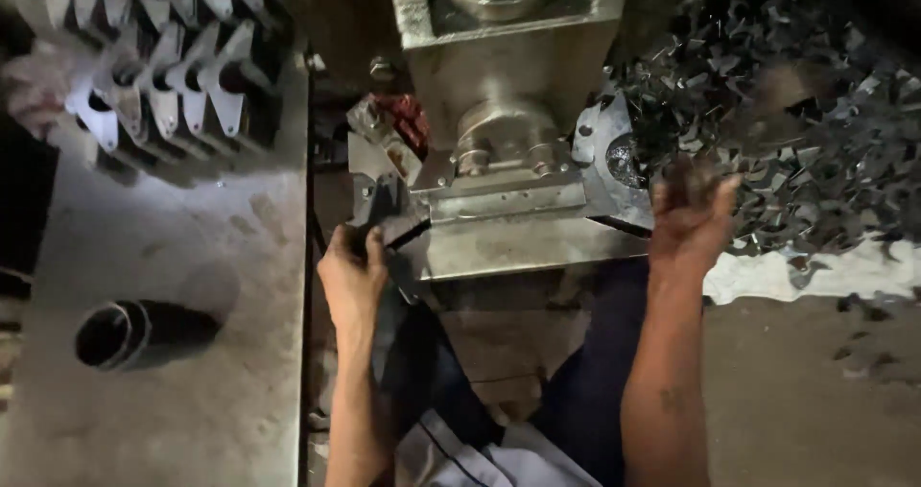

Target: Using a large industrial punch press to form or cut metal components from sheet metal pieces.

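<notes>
— Head view: my left hand grips a metal bracket at the press's left edge. Its long axis runs up and away from me.

— Right hand?

— Open, fingers spread but blurred, at the scrap pile. My left is nearer.

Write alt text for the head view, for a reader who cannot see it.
Seen from above, a seated person's left hand grips a flat metal piece at the front of a steel press machine, while the right hand reaches, blurred, into a pile of dark metal blanks. Stacked shiny stamped parts and a dark cup sit on the table at left.
</notes>
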